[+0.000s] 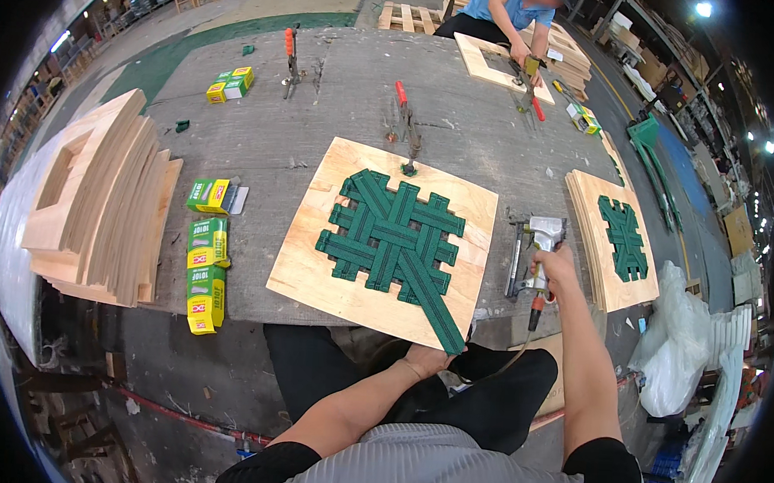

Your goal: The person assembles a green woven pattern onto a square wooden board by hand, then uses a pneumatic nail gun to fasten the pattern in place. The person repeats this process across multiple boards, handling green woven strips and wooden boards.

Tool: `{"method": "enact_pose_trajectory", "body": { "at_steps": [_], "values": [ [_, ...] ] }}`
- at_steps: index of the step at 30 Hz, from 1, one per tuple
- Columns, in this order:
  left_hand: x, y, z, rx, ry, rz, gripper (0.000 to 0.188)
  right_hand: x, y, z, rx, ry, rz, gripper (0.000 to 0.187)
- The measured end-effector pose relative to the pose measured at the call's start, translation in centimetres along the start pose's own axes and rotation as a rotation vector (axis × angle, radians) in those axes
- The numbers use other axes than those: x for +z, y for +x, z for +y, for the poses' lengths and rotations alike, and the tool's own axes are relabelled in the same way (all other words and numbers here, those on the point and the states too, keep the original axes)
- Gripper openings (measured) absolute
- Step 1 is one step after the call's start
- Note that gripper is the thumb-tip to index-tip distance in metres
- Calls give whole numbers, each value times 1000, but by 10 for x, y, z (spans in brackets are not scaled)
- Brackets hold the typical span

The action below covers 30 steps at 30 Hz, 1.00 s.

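A square wooden seat panel (304, 264) lies in front of me with dark green elastic webbing (396, 233) woven crosswise over its middle. One diagonal strap (436, 308) runs past the weave to the panel's near edge. There my left hand (431, 359) is closed on the strap's loose end, its fingers partly hidden below the edge. To the right of the panel, my right hand (558, 271) is wrapped round a silver staple gun (544, 235) with an air hose at its base. A toggle clamp (407, 126) with a red handle presses on the panel's far edge.
Wooden frames (104, 203) are stacked at left beside green-yellow staple boxes (206, 268). At right stands a stack of panels, the top one webbed (625, 239). Another clamp (289, 60) is at the far left. Across the table a co-worker (517, 23) handles a wooden frame (481, 60).
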State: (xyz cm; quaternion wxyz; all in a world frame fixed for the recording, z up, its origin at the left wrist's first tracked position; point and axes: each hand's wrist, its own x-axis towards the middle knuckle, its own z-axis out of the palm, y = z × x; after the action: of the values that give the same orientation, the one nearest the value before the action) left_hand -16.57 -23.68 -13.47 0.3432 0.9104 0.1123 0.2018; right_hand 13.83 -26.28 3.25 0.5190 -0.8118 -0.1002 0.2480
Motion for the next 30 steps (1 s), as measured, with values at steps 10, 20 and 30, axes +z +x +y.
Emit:
{"method": "enact_pose_trajectory", "body": {
  "at_steps": [10,20,30],
  "values": [
    [-4,7,3,18,-96,73,26,32,-146,-28,-71,-252,-489,37],
    [-5,10,-4,75,-166,106,26,70,-162,-15,-16,-461,-632,27],
    [-2,7,-4,3,-54,30,35,75,-164,-4,-107,-504,-620,37]
  ]
}}
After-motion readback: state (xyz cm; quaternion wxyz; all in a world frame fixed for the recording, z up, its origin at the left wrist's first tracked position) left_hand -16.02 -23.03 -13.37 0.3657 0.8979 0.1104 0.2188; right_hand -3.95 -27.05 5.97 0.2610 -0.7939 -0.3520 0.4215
